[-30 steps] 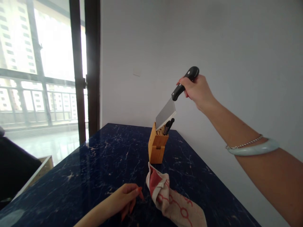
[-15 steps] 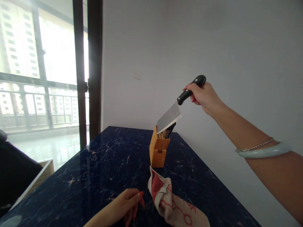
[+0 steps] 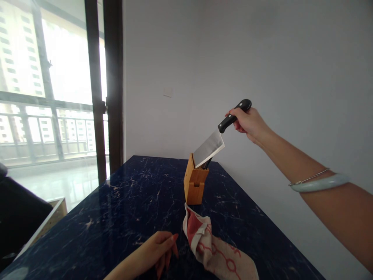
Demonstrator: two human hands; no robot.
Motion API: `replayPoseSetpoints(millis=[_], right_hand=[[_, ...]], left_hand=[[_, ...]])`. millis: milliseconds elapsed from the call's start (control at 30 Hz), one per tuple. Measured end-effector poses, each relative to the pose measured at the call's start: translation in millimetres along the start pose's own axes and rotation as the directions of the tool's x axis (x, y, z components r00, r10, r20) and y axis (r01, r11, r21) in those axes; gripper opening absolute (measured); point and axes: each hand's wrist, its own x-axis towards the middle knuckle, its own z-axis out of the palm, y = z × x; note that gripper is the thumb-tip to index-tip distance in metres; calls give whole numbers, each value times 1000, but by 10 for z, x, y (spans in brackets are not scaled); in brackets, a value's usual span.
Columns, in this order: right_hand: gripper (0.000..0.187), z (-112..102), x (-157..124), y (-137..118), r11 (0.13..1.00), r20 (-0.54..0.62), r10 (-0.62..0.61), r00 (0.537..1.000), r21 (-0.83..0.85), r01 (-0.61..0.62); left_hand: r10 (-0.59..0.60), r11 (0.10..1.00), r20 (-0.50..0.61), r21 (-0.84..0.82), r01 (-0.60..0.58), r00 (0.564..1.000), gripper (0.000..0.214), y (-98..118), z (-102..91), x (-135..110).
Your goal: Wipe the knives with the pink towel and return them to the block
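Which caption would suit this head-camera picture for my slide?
Right hand holding a cleaver slanted down to a wooden knife block, with the left hand beside a crumpled cloth.

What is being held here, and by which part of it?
The knife, held by its black handle in the right grip. Nothing shows in the left grip.

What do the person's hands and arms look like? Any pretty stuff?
The left hand and right hand have orange-red nails. The right arm wears a smooth, pale green bangle and a thin, silvery chain bracelet. No sleeves show.
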Motion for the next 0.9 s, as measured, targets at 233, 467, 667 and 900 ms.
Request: replayPoseSetpoints(millis=[233, 467, 667, 900], right_hand=[[19, 291, 118, -1, 983, 86, -34, 996, -179, 49], [27, 590, 45, 51, 873, 313, -15, 950, -459, 165], [33, 746, -28, 249, 723, 360, 85, 929, -664, 191], [42, 964, -239, 545, 525, 343, 183, 921, -826, 203]], left_hand=[[1, 1000, -19, 27, -1, 1000, 58, 47, 9, -26], [10, 999, -14, 44, -10, 1000, 58, 14, 11, -7], [17, 999, -23, 47, -16, 1000, 59, 39, 24, -25], [26, 999, -13, 30, -26, 1000, 59, 17, 18, -24]])
